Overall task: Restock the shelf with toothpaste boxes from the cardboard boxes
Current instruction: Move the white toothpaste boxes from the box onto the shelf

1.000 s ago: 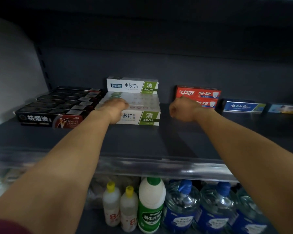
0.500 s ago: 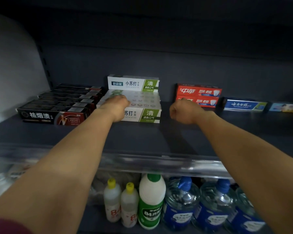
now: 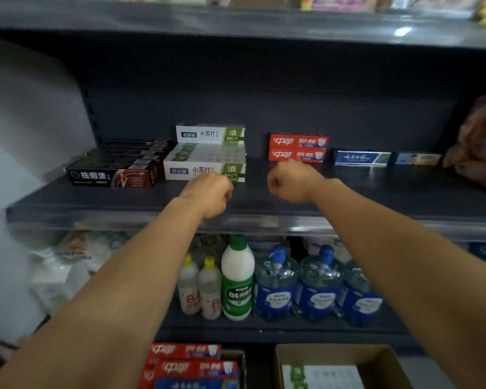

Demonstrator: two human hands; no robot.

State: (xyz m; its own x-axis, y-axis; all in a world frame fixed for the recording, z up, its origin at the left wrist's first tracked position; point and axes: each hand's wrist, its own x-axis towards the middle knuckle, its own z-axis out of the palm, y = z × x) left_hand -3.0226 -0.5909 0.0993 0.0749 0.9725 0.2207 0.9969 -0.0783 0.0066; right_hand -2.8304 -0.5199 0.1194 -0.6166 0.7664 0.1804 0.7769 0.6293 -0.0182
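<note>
On the dark shelf (image 3: pixel 253 204) lie several black toothpaste boxes (image 3: pixel 112 175) at the left, white-and-green boxes (image 3: pixel 205 160) in the middle, and two stacked red boxes (image 3: pixel 298 148) to the right. My left hand (image 3: pixel 208 193) hovers over the shelf's front, just before the white-and-green boxes, fingers curled and holding nothing. My right hand (image 3: pixel 291 181) is a loose fist in front of the red boxes, also holding nothing. Below, a cardboard box (image 3: pixel 191 366) holds red toothpaste boxes, and a second cardboard box (image 3: pixel 340 357) holds white-and-green ones.
A blue toothpaste box (image 3: pixel 361 157) and a small light-blue one (image 3: pixel 418 159) lie at the shelf's right, beside a brownish bag (image 3: pixel 480 141). The lower shelf carries disinfectant bottles (image 3: pixel 237 276) and blue-capped water jugs (image 3: pixel 317 284). Another shelf (image 3: pixel 236 21) runs overhead.
Both hands have pulled back from the boxes towards the shelf's front edge. The left hand has left the white-and-green stack. The view has drawn back, showing the cardboard boxes below.
</note>
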